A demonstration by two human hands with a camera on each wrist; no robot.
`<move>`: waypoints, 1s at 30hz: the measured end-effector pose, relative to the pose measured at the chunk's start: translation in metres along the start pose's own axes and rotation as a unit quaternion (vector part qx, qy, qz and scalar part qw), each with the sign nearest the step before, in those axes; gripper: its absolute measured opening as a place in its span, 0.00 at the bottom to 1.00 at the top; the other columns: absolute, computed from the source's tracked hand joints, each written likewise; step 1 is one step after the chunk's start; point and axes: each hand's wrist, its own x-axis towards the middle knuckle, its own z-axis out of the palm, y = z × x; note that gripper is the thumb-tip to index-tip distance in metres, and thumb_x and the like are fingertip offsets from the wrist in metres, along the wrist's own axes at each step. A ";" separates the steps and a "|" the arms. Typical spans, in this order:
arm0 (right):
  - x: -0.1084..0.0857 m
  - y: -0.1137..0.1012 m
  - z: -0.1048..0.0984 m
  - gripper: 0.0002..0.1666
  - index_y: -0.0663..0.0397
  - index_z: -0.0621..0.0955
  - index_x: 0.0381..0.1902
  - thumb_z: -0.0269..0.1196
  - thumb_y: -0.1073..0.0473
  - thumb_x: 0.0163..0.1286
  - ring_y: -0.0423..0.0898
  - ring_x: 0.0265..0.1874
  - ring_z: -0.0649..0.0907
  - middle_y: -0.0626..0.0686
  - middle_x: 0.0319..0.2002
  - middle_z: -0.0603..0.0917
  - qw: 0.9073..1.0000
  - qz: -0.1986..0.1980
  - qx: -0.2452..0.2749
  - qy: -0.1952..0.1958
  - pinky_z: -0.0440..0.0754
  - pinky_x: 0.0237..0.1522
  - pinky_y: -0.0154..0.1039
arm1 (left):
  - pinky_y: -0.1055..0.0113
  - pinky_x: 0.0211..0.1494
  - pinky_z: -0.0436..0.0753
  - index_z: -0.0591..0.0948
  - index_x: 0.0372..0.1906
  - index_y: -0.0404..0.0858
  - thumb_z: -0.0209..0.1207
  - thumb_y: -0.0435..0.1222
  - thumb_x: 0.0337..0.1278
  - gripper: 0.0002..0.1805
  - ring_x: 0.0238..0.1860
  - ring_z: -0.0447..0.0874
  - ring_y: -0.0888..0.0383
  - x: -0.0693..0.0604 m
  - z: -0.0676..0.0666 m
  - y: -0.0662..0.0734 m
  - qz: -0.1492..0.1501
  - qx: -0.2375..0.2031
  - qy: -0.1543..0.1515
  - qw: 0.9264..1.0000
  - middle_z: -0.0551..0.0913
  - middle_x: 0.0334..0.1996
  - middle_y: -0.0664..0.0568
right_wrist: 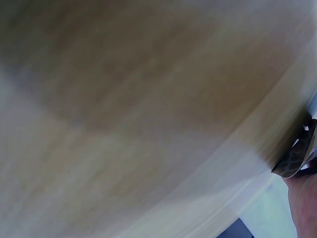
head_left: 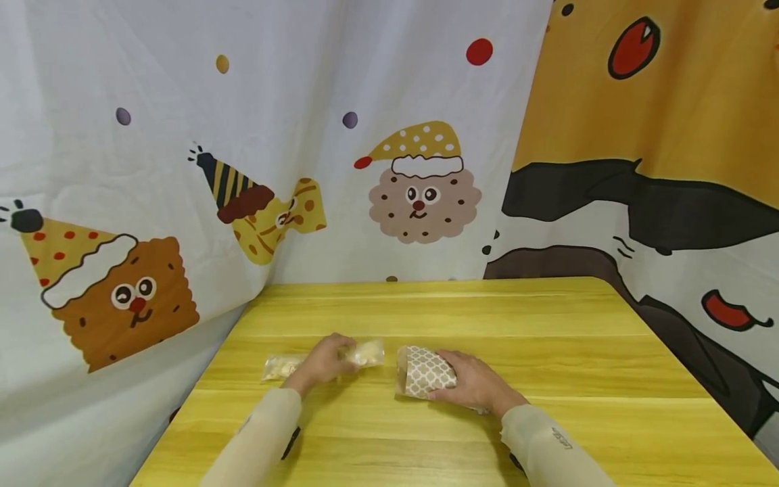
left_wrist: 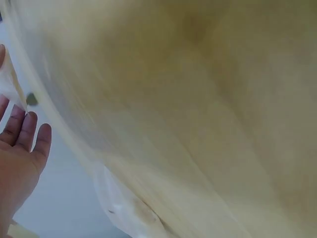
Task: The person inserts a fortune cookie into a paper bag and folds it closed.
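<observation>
My left hand [head_left: 328, 358] pinches a small clear packet [head_left: 369, 353] with pale contents, a little above or on the table; I cannot tell which. In the left wrist view this packet [left_wrist: 11, 82] shows at the left edge by the fingers. A second clear packet [head_left: 281, 367] lies on the table left of that hand, partly behind the wrist. With my right hand [head_left: 477, 382] I grip a tan paper bag [head_left: 426, 372] with a white lattice pattern, its open end turned to the left. Only a dark edge of the bag [right_wrist: 296, 157] appears in the right wrist view.
Both hands work over a yellow wood-grain table [head_left: 475, 311]. Behind and beside it hangs a white curtain [head_left: 304, 67] printed with cartoon biscuits, with an orange and black printed part on the right.
</observation>
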 end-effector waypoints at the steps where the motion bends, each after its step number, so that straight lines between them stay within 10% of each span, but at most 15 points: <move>1: 0.000 0.000 0.000 0.59 0.48 0.70 0.71 0.67 0.21 0.49 0.54 0.58 0.77 0.55 0.63 0.77 1.000 0.000 0.001 0.001 0.73 0.60 0.55 | 0.50 0.51 0.82 0.78 0.61 0.33 0.71 0.37 0.55 0.29 0.51 0.79 0.44 -0.001 0.001 0.002 0.011 0.007 -0.006 1.000 0.77 0.56 0.44; 21: -0.003 -0.001 0.000 0.58 0.48 0.71 0.70 0.68 0.22 0.49 0.55 0.58 0.78 0.54 0.62 0.77 1.000 0.001 0.000 0.003 0.74 0.59 0.55 | 0.55 0.62 0.75 0.79 0.60 0.38 0.71 0.44 0.55 0.29 0.57 0.74 0.51 0.004 0.051 0.038 0.139 0.177 -0.016 0.974 0.77 0.55 0.50; 30: -0.001 -0.002 0.000 0.59 0.48 0.71 0.71 0.67 0.21 0.49 0.55 0.58 0.77 0.54 0.63 0.77 1.000 0.000 0.000 0.001 0.73 0.60 0.56 | 0.45 0.62 0.74 0.70 0.69 0.32 0.67 0.46 0.61 0.37 0.62 0.72 0.39 -0.005 0.047 0.030 0.034 0.031 -0.019 0.999 0.72 0.63 0.37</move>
